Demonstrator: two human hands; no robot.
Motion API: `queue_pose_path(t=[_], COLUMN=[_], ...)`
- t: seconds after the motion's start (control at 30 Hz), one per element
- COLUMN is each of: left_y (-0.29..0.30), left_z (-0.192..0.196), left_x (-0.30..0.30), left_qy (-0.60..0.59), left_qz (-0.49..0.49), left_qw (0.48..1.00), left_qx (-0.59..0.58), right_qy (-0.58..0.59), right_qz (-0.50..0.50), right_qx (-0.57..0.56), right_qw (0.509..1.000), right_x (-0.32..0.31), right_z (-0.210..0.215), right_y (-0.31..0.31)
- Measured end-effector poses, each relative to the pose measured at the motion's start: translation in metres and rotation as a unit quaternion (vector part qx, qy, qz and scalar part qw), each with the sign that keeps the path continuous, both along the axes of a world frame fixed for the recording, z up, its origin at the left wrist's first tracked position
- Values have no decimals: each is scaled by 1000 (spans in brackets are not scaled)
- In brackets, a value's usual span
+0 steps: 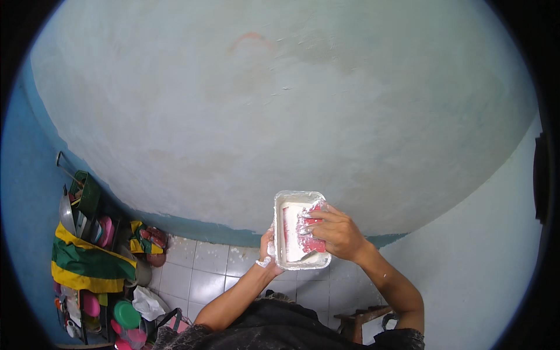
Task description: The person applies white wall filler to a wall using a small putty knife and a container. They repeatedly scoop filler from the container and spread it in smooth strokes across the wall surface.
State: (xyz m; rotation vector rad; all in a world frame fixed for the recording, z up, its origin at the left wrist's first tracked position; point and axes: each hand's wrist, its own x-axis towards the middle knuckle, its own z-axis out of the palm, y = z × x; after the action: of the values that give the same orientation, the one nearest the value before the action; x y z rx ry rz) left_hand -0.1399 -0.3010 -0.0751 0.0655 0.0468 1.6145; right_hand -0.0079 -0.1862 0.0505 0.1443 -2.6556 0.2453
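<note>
**Foil tray of white paste held up before a pale wall**

The rectangular foil tray stood almost upright in front of the person, its open face turned toward the camera and smeared with a white paste. Inside the tray lay a red sponge-like pad, coated white along its edges. The right hand was closed over that pad, fingers curled around it and pressing it against the tray's right half; the fingertips were caked in the same white stuff. The left hand gripped the tray from behind its left rim, thumb and fingers clamped on the edge, mostly hidden by the tray itself, with white smears on the wrist.

Behind the tray rose the pale, patchy plastered wall. Below the tray lay a white tiled floor spattered with white flecks. Far to the tray's lower left stood a rack of dishes, draped with a green and yellow cloth, and pink and green plastic plates sat beneath it. To the tray's lower right a wooden stool showed in part.
</note>
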Motion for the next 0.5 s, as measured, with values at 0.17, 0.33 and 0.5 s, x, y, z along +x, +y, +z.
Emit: queue_pose_path(t=[0.17, 0.33, 0.5], left_y=[-4, -5, -6], left_z=[11, 10, 24], left_x=[1, 1, 1], left_qy=[4, 46, 63], left_qz=[-15, -1, -13], left_qw=[999, 999, 998], left_qx=[35, -1, 2], right_qy=[28, 91, 169], right_qz=[10, -7, -56], right_qx=[-3, -55, -116], right_qw=[1000, 994, 977], right_x=[-3, 2, 16], right_z=[5, 0, -26], right_y=[-2, -4, -1])
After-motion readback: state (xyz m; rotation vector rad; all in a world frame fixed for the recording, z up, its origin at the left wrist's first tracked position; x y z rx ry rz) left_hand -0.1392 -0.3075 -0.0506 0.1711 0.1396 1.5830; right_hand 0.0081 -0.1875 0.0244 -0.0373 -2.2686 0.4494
